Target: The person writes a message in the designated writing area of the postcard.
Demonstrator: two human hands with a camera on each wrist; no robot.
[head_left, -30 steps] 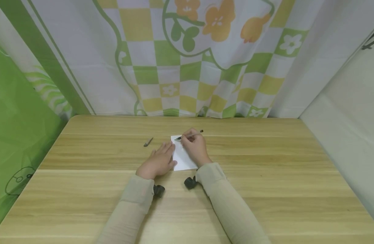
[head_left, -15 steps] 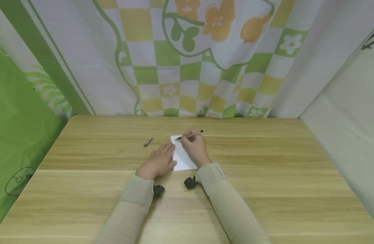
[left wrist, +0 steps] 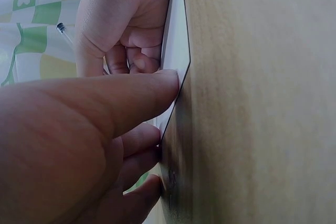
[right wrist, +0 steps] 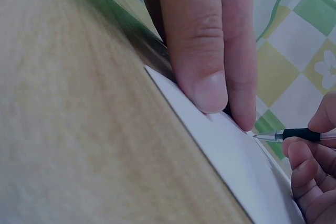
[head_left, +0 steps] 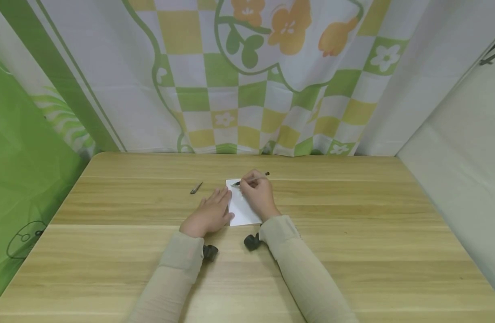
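Note:
A small sheet of white paper lies on the wooden table. My left hand rests with fairly straight fingers along its left edge; in the left wrist view the thumb touches the paper. In my right hand I pinch a pen with a clear barrel and black grip. The right wrist view shows the pen with its tip at the paper's far part. Whether the tip touches, and any marks on the sheet, cannot be made out.
A pen cap lies on the table left of the paper. Behind the table hangs a checked, flowered curtain. Green cloth stands at the left, a pale wall at the right. Black wrist cameras sit by both cuffs.
Almost nothing differs. The left hand, paper and cap stay where they were; the pen in my right hand has shifted very slightly at most.

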